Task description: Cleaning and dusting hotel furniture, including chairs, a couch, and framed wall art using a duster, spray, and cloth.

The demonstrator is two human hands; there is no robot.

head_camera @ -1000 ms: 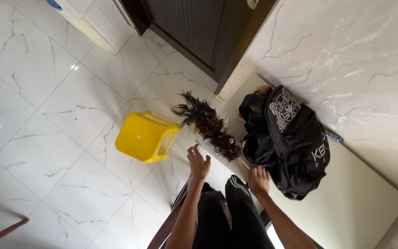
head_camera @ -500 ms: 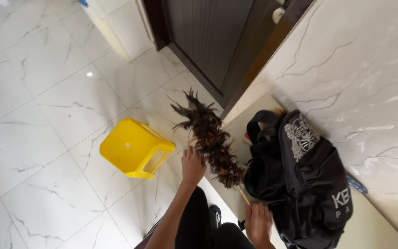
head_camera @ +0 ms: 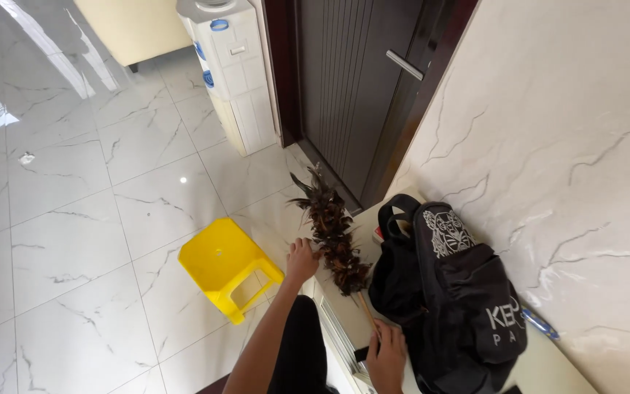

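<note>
A brown feather duster (head_camera: pixel 332 233) with a thin wooden handle lies tilted over the edge of a cream cabinet top (head_camera: pixel 548 361). My right hand (head_camera: pixel 386 355) grips the handle's lower end. My left hand (head_camera: pixel 302 258) touches the feathers on their left side, fingers curled against them. A black backpack (head_camera: pixel 453 295) sits on the cabinet top just right of the duster, against the marble wall.
A small yellow plastic stool (head_camera: pixel 222 264) stands on the glossy marble floor to the left of my arm. A white water dispenser (head_camera: pixel 233 69) stands beside a dark wooden door (head_camera: pixel 355 80). A blue pen (head_camera: pixel 541 323) lies behind the backpack.
The view has tilted up, showing the door and dispenser. My left hand stays at the feathers and my right hand now sits on the handle's end.
</note>
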